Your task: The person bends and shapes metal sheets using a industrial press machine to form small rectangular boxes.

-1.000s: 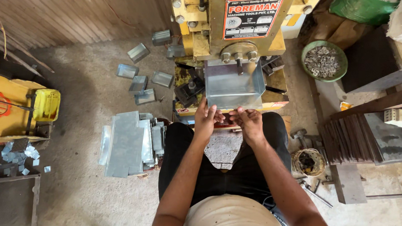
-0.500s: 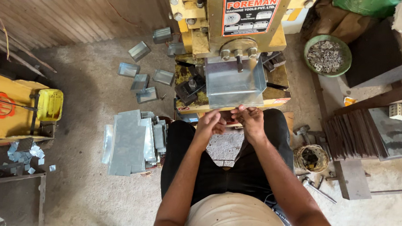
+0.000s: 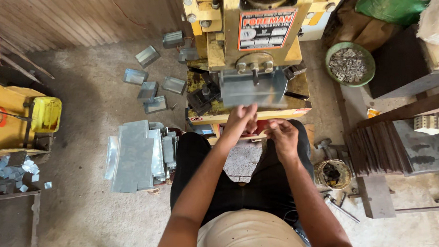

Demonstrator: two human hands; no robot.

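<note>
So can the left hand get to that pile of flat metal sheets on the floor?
Probably yes. The left hand is up by the yellow press, and the stack of metal sheets lies on the floor just beside the person's left leg, with nothing between them. It would likely take a downward reach.

One yellow press machine (image 3: 255, 43), one green bowl of small metal pieces (image 3: 351, 63), six bent grey sheet-metal boxes (image 3: 148, 91) on the floor.

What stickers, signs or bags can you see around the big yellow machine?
Machine label: front of the yellow press, rectangular, red and black with white print.
Warning strip: along the press table's front edge, narrow, white with red ends.
Green sack: top right corner, bulging.
</note>
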